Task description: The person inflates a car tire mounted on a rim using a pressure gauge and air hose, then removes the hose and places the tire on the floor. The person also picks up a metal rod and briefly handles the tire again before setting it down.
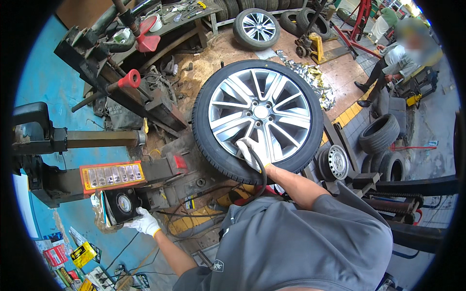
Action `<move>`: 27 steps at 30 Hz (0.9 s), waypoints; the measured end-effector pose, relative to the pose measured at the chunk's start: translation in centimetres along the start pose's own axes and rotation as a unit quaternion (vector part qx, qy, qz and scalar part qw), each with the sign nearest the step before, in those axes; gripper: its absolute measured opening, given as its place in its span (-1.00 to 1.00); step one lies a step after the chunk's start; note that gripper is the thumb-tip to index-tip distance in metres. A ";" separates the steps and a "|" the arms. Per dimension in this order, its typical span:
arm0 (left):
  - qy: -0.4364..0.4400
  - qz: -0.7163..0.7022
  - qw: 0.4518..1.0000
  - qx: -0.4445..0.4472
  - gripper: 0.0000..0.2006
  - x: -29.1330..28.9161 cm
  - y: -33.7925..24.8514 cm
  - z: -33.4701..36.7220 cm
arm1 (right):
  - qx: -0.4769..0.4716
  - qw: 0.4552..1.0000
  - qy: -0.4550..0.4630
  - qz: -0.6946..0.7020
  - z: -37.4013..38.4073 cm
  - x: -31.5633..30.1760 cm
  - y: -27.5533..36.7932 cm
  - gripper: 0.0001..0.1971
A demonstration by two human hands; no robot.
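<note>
Glossy silver metal wheel (260, 114) in matt black rubber tyre (206, 136); white cloth gloves (144, 223)

Illumination is bright, even daylight, strongest at the upper right of the frame, where the floor washes out toward white. Shadows are soft and short. Mild glare sits on the alloy wheel (260, 112) at centre and the crumpled foil (310, 77) above right. Fisheye distortion bends straight edges near the rim; a black vignette encloses the circular picture. Centre focus is sharp; a blurred patch lies at upper right.
</note>
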State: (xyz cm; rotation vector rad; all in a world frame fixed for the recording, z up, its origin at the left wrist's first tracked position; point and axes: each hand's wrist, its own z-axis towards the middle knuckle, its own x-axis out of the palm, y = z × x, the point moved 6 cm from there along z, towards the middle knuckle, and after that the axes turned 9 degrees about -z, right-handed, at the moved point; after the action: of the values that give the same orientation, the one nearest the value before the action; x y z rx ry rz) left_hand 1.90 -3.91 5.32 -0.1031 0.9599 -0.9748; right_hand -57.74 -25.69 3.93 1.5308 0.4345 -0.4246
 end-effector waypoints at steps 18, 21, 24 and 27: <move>0.008 0.026 1.000 0.011 0.32 0.4 0.1 -0.2 | 0.006 1.000 0.014 -0.008 -0.1 -0.5 0.9 -0.67; 0.014 0.004 1.000 0.005 0.32 0.2 -0.3 -0.1 | -0.009 1.000 0.003 -0.014 -0.1 -0.5 0.9 -0.68; 0.005 0.020 1.000 0.021 0.32 -0.1 -0.5 -0.1 | -0.001 1.000 0.002 -0.008 0.0 -0.4 0.8 -0.69; 0.021 0.018 1.000 -0.007 0.32 0.1 -0.4 0.0 | 0.005 1.000 -0.004 -0.006 0.0 -0.4 0.8 -0.71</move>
State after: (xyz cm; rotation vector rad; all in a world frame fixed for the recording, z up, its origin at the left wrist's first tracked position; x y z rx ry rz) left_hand 1.66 -4.15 5.43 -0.0764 1.0038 -0.9401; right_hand -57.65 -25.73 4.78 1.5369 0.4367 -0.4431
